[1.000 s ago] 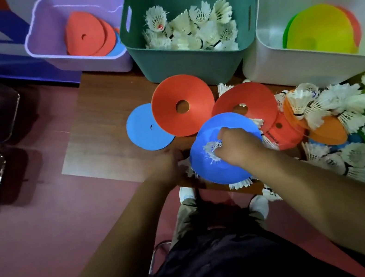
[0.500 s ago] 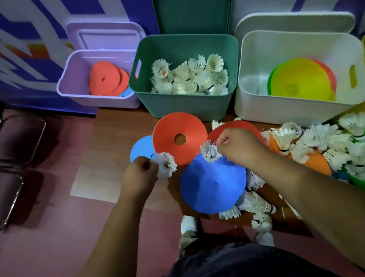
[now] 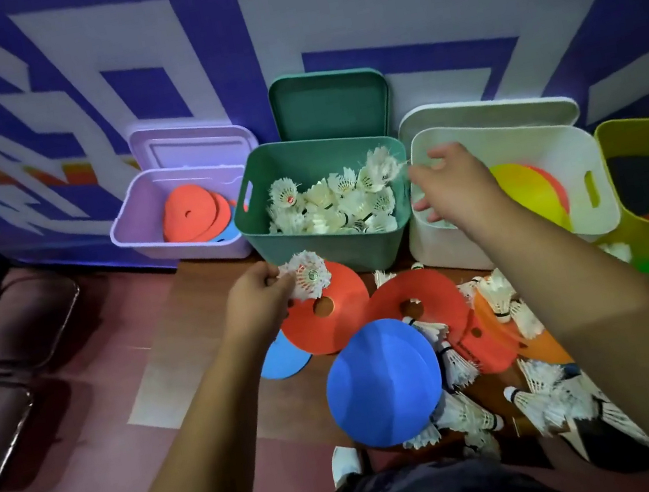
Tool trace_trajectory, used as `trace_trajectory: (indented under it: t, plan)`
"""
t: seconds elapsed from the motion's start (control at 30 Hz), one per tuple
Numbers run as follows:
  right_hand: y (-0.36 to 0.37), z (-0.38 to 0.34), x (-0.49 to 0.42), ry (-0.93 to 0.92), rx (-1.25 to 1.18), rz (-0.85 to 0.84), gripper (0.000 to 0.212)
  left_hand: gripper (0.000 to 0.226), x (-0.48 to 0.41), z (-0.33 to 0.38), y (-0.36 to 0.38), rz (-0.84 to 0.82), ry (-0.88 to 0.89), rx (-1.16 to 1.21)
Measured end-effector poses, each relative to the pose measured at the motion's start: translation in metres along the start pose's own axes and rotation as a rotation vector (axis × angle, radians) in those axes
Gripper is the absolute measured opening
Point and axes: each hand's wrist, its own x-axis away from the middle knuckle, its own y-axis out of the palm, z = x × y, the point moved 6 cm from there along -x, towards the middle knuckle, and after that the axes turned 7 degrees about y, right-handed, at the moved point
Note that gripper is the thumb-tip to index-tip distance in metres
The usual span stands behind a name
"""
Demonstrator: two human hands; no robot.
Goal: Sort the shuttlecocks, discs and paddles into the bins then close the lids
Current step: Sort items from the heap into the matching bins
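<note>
Right hand [image 3: 450,184] has risen from the blue disc [image 3: 381,383], where it pinched a shuttlecock half a second ago, to the right rim of the green bin [image 3: 316,256]. Its fingers are now spread and grip nothing. A blurred shuttlecock [image 3: 383,168] sits just beside the fingertips, above the bin's far right corner and over the shuttlecock heap [image 3: 333,209] inside; whether it still touches a finger cannot be told. Judged from this, release is in progress and the item should drop into the correct bin. Left hand [image 3: 258,296] has also lifted from the pile and pinches a second shuttlecock [image 3: 308,276] by its feathers, just outside the near left corner of the green bin and above an orange disc [image 3: 348,315]. This item is next for deposit. Much work remains: loose shuttlecocks [image 3: 554,400] and discs lie on the wooden surface [image 3: 192,295] in front of the bins, and the green lid [image 3: 328,106] stands propped behind its bin, not yet closed.
</note>
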Motion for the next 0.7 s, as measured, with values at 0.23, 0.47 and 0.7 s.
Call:
trace_trajectory:
  t: [0.23,0.47,0.7]
  plan:
    - [0.012,0.062,0.028,0.082,0.123,-0.101,0.013,0.023,-0.039,0.052,0.022,-0.067,0.103,0.058]
    - [-0.008,0.101,0.049,0.17,0.1,-0.066,0.018,0.04,-0.084,0.109,0.064,-0.199,0.135,-0.02]
    - [-0.033,0.139,0.06,0.225,0.075,-0.035,0.017,0.029,-0.057,0.085,0.095,-0.268,0.116,-0.051]
